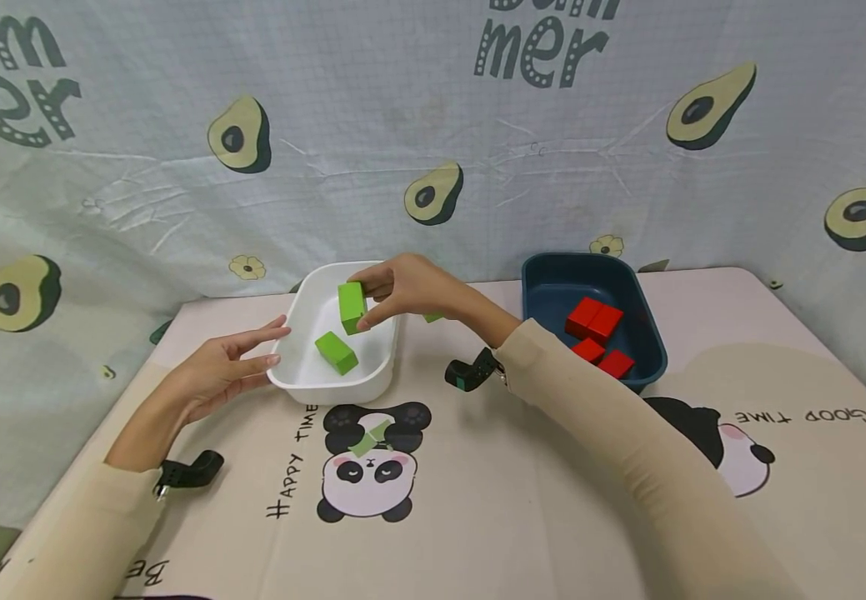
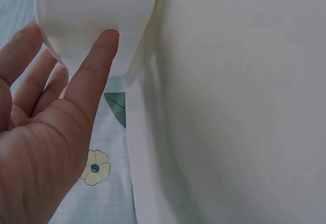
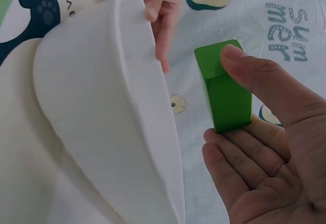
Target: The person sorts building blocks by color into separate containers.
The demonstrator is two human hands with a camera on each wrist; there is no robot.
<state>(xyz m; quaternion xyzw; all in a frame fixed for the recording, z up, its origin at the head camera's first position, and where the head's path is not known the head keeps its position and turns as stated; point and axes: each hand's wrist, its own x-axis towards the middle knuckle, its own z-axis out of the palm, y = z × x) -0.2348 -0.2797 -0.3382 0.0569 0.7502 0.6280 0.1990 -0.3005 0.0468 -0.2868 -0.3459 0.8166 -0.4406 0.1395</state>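
Between its thumb and fingertips, my right hand (image 1: 410,289) pinches a green block (image 1: 352,307) above the white bin (image 1: 383,379). The same green block (image 3: 229,94) stands upright between thumb and fingers in the right wrist view. A second green block (image 1: 337,352) lies on the floor of the bin. At the bin's left side is my left hand (image 1: 226,371), its fingers extended against the rim and wall. In the left wrist view, a straight fingertip of the left hand (image 2: 56,112) touches the white wall.
A dark blue bin (image 1: 653,350) with several red blocks (image 1: 593,321) stands to the right, partly behind my right sleeve. Part of another green piece (image 1: 433,317) shows behind my right wrist. A patterned cloth (image 1: 372,108) hangs along the table's far edge.
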